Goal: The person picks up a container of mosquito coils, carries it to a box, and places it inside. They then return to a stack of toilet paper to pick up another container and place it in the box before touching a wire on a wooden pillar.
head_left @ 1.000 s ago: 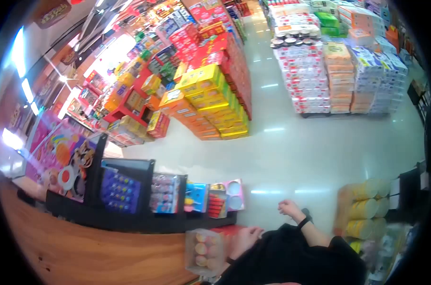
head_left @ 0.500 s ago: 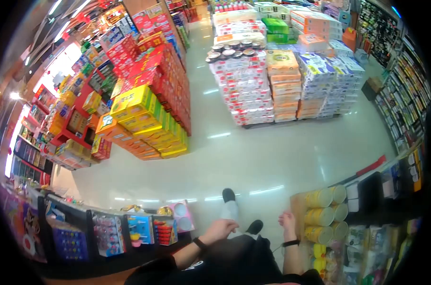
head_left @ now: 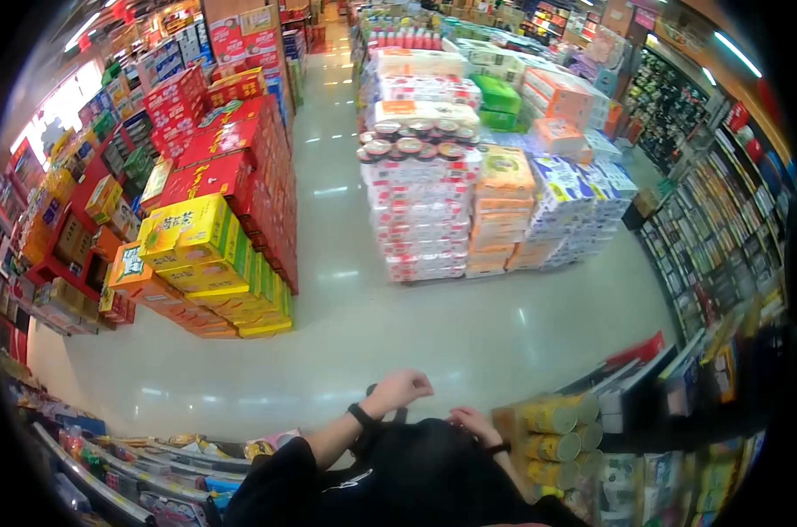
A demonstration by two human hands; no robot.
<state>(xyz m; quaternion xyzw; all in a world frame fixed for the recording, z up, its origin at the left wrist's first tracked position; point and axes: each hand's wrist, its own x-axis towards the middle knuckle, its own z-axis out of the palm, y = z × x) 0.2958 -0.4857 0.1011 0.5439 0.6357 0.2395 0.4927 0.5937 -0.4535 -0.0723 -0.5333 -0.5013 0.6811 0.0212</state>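
Bent loosely inward, my left hand [head_left: 403,393] is above the floor in front of my body, fingers together and nothing visible in it. A dark band circles that wrist. My right hand [head_left: 475,423] is lower and further right, its fingers slightly bent and apart, with no object seen in it. It is nearest to the yellow-lidded cans [head_left: 552,415] on the right-hand shelf, without touching them. The black clothing [head_left: 416,465] on my body lies below both hands.
Stacked yellow cartons [head_left: 183,233] and red cartons [head_left: 218,180] stand ahead left. Wrapped paper packs [head_left: 420,211] are piled ahead right, with an aisle [head_left: 328,176] between. Low shelves [head_left: 126,479] run along the lower left; tall racks [head_left: 706,220] line the right.
The view has tilted up and shifted, so the stacks sit lower and further left. Both hands have come closer together, the left raised and the right turned inward. The light-coloured trouser leg is now out of sight.
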